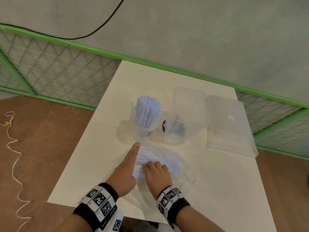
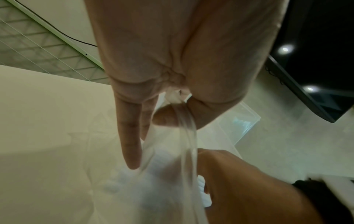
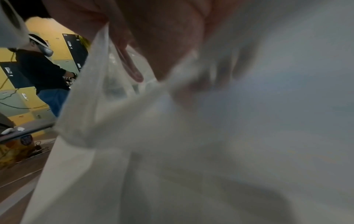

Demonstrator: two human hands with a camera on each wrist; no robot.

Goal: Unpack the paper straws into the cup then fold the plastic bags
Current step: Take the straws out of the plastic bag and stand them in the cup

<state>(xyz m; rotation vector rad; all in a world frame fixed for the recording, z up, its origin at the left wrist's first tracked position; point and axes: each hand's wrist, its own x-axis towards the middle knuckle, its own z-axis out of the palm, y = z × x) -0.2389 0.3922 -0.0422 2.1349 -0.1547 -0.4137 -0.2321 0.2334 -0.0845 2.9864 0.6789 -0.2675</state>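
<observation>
A white rectangular table point(image 1: 93, 164) is carrying everything. Toward its far right corner a stack of flat clear plastic bags point(image 1: 229, 124) is lying; the number in it cannot be counted. Just left of that stack, one clear lidded plastic box point(image 1: 187, 114) is sitting, near the table's far edge. Left of the box, around the middle of the table, one clear plastic cup point(image 1: 143, 131) is standing upright, packed with a bundle of white paper straws point(image 1: 147, 113) too many to count.

Nearer the front edge, one thin clear plastic bag point(image 1: 173, 161) is lying with a second bundle of white paper straws point(image 1: 150, 156) inside it. The left hand point(image 1: 127, 171) is pinching the bag's gathered end between thumb and a curled finger, with two fingers point(image 2: 128, 136) stretching straight toward the cup. The right hand point(image 1: 157, 171) is lying over the bagged straws with fingers curling onto them through the plastic; how firmly it is holding cannot be told.
</observation>
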